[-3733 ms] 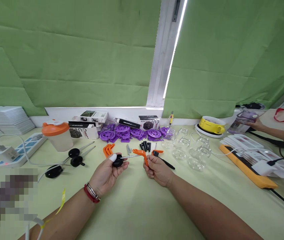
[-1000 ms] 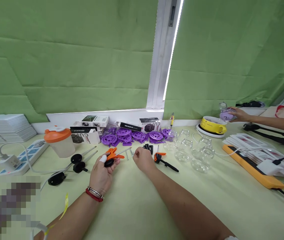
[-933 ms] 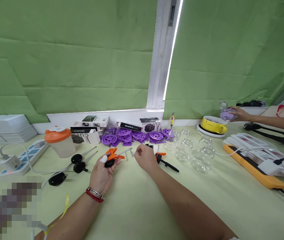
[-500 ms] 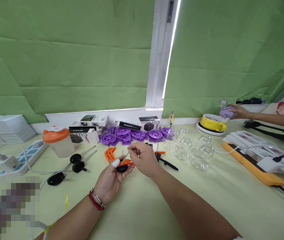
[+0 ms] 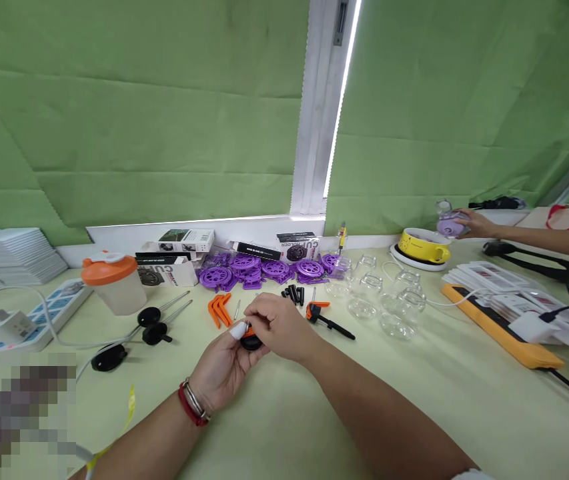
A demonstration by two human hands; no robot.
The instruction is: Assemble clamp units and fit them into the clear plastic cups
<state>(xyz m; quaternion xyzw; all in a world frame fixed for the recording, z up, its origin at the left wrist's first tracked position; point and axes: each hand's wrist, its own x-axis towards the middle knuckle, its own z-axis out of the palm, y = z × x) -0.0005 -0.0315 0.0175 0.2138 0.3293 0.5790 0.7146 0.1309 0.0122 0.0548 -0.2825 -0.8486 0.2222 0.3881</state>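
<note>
Bare tabletop (image 5: 284,413) lies open near the person and toward the right foreground. Farther off, loose orange brackets (image 5: 219,309), black pegs (image 5: 293,293) and glass jars (image 5: 379,303) crowd the way; purple wheels (image 5: 264,268) and boxes (image 5: 179,240) line the far edge.

Black-and-orange part (image 5: 251,340) mostly hidden behind right hand (image 5: 279,327) and left hand (image 5: 227,363); its shape cannot be told. Pixelated patch (image 5: 19,407) obscures lower left. Co-worker's arm (image 5: 529,237) cut off at right edge. Box lettering (image 5: 164,273) too small.
</note>
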